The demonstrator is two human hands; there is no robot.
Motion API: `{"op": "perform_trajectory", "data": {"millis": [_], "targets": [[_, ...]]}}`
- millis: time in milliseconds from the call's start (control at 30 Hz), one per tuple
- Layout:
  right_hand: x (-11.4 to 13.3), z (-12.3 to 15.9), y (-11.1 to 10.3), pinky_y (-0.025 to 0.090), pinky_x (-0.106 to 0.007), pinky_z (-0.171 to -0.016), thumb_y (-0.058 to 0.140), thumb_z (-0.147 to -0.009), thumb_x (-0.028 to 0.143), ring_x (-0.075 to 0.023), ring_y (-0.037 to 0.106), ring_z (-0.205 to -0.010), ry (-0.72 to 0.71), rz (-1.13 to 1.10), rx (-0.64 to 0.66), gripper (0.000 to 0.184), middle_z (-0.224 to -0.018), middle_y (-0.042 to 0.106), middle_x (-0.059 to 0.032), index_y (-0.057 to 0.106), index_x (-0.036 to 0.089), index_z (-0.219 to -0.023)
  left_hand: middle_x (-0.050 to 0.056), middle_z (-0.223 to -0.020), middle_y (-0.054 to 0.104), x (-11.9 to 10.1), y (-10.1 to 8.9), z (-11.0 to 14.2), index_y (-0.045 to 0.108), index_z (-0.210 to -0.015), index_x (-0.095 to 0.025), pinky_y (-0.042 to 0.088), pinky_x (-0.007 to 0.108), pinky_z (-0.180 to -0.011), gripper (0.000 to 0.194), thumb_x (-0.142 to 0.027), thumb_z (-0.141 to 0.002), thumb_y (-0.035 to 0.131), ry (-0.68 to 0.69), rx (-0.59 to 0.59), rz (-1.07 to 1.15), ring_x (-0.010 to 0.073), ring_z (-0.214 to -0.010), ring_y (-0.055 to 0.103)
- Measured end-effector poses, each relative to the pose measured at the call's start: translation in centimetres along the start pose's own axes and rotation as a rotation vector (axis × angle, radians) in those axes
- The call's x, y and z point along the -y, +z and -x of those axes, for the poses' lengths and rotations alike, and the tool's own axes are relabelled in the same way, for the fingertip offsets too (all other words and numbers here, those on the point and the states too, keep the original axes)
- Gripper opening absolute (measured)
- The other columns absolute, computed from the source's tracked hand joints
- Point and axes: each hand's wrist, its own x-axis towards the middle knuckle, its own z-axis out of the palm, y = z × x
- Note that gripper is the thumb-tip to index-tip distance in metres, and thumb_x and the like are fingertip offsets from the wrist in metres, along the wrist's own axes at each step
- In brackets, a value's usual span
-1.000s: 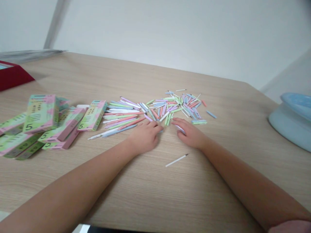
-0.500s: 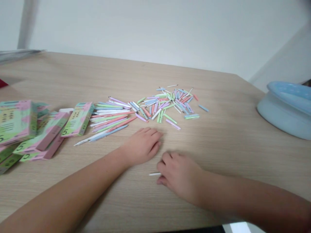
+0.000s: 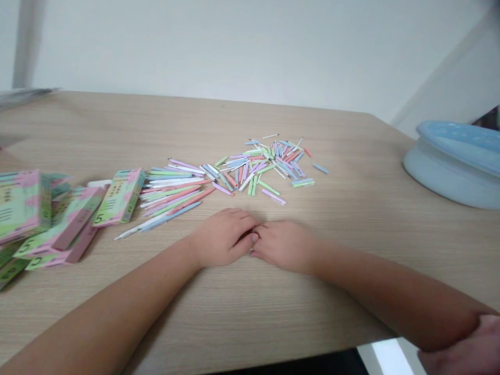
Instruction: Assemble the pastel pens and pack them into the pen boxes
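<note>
Shifted away from the near side, the right hand (image 3: pixel 287 245) now touches the left hand (image 3: pixel 224 238), fingers curled around something I can't make out, if anything, with scattered pen parts (image 3: pixel 258 167) farther off and pens (image 3: pixel 175 191) to the left.

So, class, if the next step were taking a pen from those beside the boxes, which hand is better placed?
Probably the left hand: it lies nearer the pens beside the boxes, while the right hand is farther off, with the left between.
</note>
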Motion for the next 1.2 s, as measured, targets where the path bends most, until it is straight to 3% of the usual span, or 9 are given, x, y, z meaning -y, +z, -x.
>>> {"op": "perform_trajectory", "data": {"millis": [167,367,500,667,767,933,1067,1133,1200], "targets": [[-2.6,-0.1,0.0,0.049,-0.036,-0.078,0.044,-0.109,0.033,-0.0225,0.066,-0.092,0.1,-0.041,0.001,0.029,-0.105,0.07,-0.0096,0.067,0.016,-0.107,0.01,-0.105,0.066,0.7,0.3,0.0,0.065,-0.108,-0.018,0.048,0.04,-0.093,0.028,-0.043,-0.097,0.06,-0.055,0.014,-0.118,0.0261,-0.1,0.063],[-3.7,-0.3,-0.8,0.044,-0.034,-0.077,0.043,-0.108,0.041,-0.0208,0.062,-0.088,0.254,-0.233,-0.022,0.034,-0.098,0.068,-0.0085,0.063,0.018,-0.095,0.006,-0.104,0.066,1.4,1.1,-0.2,0.069,-0.106,-0.022,0.048,0.036,-0.092,0.021,-0.027,-0.103,0.049,-0.045,0.016,-0.178,0.0217,-0.099,0.063],[-4.3,0.0,-1.1,0.043,-0.033,-0.079,0.033,-0.111,0.042,-0.0191,0.059,-0.086,0.343,-0.452,-0.136,0.041,-0.09,0.066,-0.0059,0.061,0.018,-0.091,0.007,-0.101,0.066,1.5,1.3,-0.3,0.069,-0.102,-0.02,0.049,0.037,-0.09,0.022,-0.026,-0.104,0.048,-0.088,0.013,-0.233,0.0219,-0.096,0.064],[-6.0,0.2,-0.1,0.044,-0.026,-0.058,0.033,-0.107,0.061,-0.0127,0.056,-0.061,0.554,-0.986,-0.189,0.051,-0.075,0.061,0.0003,0.058,0.02,-0.09,0.008,-0.104,0.066,1.9,1.6,-0.3,0.066,-0.101,-0.019,0.048,0.039,-0.092,0.021,-0.027,-0.104,0.047,-0.12,0.005,-0.302,0.0238,-0.098,0.064],[-6.9,0.2,0.5,0.03,-0.023,-0.038,0.036,-0.099,0.075,-0.0089,0.038,-0.038,0.697,-1.406,-0.233,0.059,-0.054,0.046,0.0071,0.049,0.022,-0.077,0.008,-0.104,0.066,2.0,1.8,-0.4,0.066,-0.102,-0.019,0.048,0.039,-0.093,0.021,-0.027,-0.105,0.046,-0.133,0.004,-0.296,0.0237,-0.098,0.063],[-8.0,0.3,-0.1,0.02,-0.019,-0.033,0.047,-0.098,0.071,-0.0074,0.016,-0.034,0.585,-1.873,-0.322,0.053,-0.046,0.027,0.0134,0.036,0.025,-0.075,0.009,-0.105,0.066,2.0,1.8,-0.4,0.066,-0.103,-0.019,0.048,0.039,-0.093,0.021,-0.027,-0.105,0.046,-0.14,0.004,-0.288,0.0238,-0.098,0.063],[-8.7,0.9,-1.2,0.022,-0.019,-0.037,0.047,-0.1,0.066,-0.008,0.017,-0.036,0.569,-1.745,-0.292,0.045,-0.049,0.026,0.0137,0.039,0.026,-0.082,0.008,-0.105,0.066,2.1,1.8,-0.4,0.066,-0.104,-0.019,0.048,0.04,-0.092,0.023,-0.028,-0.105,0.045,-0.142,-0.009,-0.291,0.0242,-0.097,0.063],[-9.1,1.5,-1.5,0.033,-0.022,-0.044,0.052,-0.099,0.062,-0.0091,0.032,-0.042,0.558,-1.446,-0.233,0.04,-0.056,0.039,0.0104,0.047,0.025,-0.086,0.008,-0.105,0.066,2.2,1.8,-0.4,0.066,-0.103,-0.019,0.048,0.04,-0.092,0.022,-0.027,-0.105,0.045,-0.14,-0.007,-0.293,0.0243,-0.097,0.063],[-9.6,2.2,-1.5,0.051,-0.03,-0.064,0.061,-0.096,0.055,-0.0149,0.057,-0.066,0.503,-1.019,-0.179,0.034,-0.077,0.061,0.0004,0.057,0.021,-0.097,0.009,-0.106,0.067,2.3,1.8,-0.4,0.066,-0.103,-0.018,0.048,0.04,-0.092,0.021,-0.026,-0.104,0.046,-0.144,-0.004,-0.3,0.0244,-0.098,0.063]]}}
